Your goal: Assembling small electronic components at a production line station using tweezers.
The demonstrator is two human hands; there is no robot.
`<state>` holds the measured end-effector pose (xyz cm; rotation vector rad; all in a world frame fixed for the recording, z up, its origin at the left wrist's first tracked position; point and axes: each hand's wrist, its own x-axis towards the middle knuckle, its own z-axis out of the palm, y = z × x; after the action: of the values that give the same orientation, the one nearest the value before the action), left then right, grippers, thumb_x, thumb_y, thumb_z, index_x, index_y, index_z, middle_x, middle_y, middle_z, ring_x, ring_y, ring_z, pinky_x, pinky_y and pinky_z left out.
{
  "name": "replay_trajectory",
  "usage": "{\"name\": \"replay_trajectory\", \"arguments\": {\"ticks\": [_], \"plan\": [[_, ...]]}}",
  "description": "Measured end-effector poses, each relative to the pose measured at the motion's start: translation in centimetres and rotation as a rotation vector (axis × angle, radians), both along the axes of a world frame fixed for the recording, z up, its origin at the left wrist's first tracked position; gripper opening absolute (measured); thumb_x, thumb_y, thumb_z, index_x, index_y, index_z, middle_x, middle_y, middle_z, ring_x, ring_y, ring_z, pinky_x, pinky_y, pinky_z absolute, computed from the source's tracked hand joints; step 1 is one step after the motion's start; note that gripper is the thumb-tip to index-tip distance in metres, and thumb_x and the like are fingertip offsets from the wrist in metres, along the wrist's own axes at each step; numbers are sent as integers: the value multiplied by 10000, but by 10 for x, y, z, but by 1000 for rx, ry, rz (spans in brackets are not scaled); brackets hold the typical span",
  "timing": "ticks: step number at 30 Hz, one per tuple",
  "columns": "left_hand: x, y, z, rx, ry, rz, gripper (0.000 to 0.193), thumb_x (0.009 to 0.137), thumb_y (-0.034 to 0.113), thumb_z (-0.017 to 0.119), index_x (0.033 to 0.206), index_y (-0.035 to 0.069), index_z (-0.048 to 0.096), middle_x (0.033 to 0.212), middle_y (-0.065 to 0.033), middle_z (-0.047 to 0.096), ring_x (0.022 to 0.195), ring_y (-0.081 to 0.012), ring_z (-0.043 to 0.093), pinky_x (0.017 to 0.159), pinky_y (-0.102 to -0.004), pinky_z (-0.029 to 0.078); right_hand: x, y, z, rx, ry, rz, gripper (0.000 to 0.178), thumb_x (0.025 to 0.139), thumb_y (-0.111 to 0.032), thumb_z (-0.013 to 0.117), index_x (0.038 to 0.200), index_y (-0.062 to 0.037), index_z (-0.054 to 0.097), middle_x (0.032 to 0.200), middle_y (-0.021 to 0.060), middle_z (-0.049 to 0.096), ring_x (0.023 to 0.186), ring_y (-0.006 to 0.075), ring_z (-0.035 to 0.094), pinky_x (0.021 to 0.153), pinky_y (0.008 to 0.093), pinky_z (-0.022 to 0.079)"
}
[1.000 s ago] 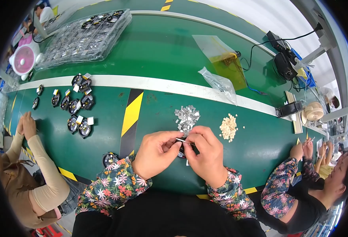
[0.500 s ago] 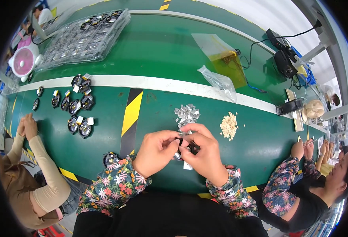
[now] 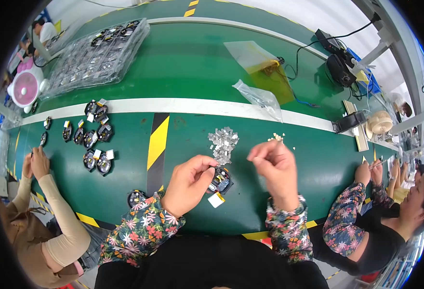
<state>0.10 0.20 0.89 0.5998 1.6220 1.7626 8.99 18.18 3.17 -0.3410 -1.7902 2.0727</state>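
My left hand (image 3: 189, 185) is closed round the left side of a round black housing (image 3: 221, 179) with electronic parts inside. A square white piece (image 3: 216, 200) sticks out from the housing's near side, with a bit of yellow at its edge. To the right, apart from the housing, my right hand (image 3: 278, 173) is raised with thumb and fingertips pinched; whatever they hold is too small to make out. Just beyond the housing lies a heap of small silver-grey pieces (image 3: 224, 143). Behind my right hand, a pile of small cream-coloured pieces (image 3: 276, 137) is mostly hidden.
One similar housing (image 3: 136, 198) lies by my left sleeve; several more (image 3: 90, 138) are grouped at left. Beyond the white rail (image 3: 183, 105) are stacked clear trays (image 3: 96, 58) and a plastic bag (image 3: 260, 98). Co-workers' hands (image 3: 37, 163) are at left and at right (image 3: 366, 172).
My right hand has left the housing and moved right, now covering much of the cream pile. My left hand stays on the housing, which now shows more fully. The view has shifted slightly.
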Motion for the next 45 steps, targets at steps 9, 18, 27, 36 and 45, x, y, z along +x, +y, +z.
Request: {"name": "replay_trajectory", "arguments": {"ticks": [9,18,27,36,45], "plan": [[-1,2,-1,44,-24,-91,100,899,34,502,993,8,525,858,18,544,775,-26,487,662,-179,408,29,46,-11,1118,-550,-303,68,737,9,611,790,19,570,598,67,529,506,102,469,484,250,390],[1,1,-4,-70,-134,-275,219,818,-57,576,1019,4,517,921,-1,529,818,-44,514,723,-198,455,7,-2,-14,664,-346,-9,104,732,0,648,801,14,572,582,25,487,515,89,449,486,244,371],[-4,0,-1,-170,-38,-276,195,835,-54,548,1023,-6,529,887,4,554,781,-34,522,667,-181,450,-12,-17,-34,875,-289,-70,145,686,-24,683,789,-23,582,741,98,542,612,218,575,557,318,462],[-24,-3,5,-94,-45,-103,198,854,-38,513,1048,2,522,870,-22,600,730,-46,564,591,-177,473,-8,-5,-39,989,-209,-65,113,703,-19,669,780,-9,587,715,101,537,571,224,543,531,319,440],[-10,0,-9,-154,-11,-96,151,779,-1,616,924,-32,582,713,-12,595,617,-28,508,528,-196,413,-6,-15,-24,518,-302,0,60,752,6,648,777,-1,594,564,-30,450,523,26,405,467,208,342]]}}
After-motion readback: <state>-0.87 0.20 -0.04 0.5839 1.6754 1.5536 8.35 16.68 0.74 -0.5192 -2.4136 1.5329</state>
